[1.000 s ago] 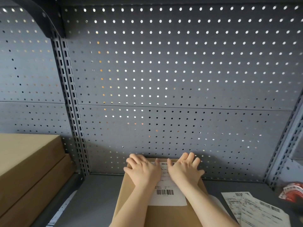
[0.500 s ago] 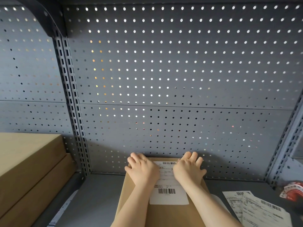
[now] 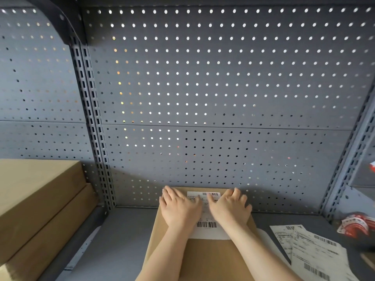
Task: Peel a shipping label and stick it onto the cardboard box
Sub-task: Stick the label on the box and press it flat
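In the head view, one cardboard box (image 3: 205, 258) is seen lying flat on the grey shelf (image 3: 121, 240), its long axis running from the viewer toward the perforated back panel (image 3: 223, 88), with its far edge just beside that panel. One white shipping label (image 3: 207, 226) is laid on the box's top face, its long axis in line with the box's; one barcode is shown at its far end and one at its near end. The left hand (image 3: 179, 209) and the right hand (image 3: 230, 209) are pressed palm-down on the label's two sides, fingers spread and pointed toward the panel, nothing being gripped. Two larger cardboard boxes (image 3: 36, 199) are stacked at the left. At least two loose label sheets (image 3: 312, 250) are overlapped at the right, near one red-and-white tape roll (image 3: 357, 226).
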The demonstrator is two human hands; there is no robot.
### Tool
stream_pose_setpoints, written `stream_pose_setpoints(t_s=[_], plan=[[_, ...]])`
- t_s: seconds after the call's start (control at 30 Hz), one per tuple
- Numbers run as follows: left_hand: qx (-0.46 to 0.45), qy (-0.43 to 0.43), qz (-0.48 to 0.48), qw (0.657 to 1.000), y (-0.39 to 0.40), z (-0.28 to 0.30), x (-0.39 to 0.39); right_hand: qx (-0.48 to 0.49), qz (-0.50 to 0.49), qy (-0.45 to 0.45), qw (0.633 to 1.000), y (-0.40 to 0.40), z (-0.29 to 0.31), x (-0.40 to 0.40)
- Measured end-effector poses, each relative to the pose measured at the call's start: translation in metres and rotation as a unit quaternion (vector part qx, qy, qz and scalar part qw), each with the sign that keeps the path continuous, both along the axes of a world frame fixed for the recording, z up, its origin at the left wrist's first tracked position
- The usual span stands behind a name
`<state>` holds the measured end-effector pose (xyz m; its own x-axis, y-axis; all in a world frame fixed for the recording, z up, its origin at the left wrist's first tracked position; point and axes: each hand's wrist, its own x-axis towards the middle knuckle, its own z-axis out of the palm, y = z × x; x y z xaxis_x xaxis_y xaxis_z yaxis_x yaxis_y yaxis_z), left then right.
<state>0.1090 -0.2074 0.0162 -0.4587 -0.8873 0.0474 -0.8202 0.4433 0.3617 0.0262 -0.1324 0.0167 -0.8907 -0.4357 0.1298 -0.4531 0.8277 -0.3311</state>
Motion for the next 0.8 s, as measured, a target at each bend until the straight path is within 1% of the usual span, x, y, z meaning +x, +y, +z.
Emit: stream_pose_setpoints(t_s=[0.23,0.57,0.8], plan=[[-0.003,-0.038,-0.004,0.999,0.0103,-0.0004,0.0002,0.034,0.004,0.012,0.999,0.0034,-0.0033,0.005],[-0.008,-0.047,-0.025,0.999,0.007,-0.0003,0.003,0.05,0.018,-0.001,0.999,0.0049,-0.0019,0.0033],[-0.002,-0.025,-0.032,0.999,0.0045,0.0014,0.0066,0.038,0.028,-0.007,0.999,0.0093,-0.0023,0.0005]])
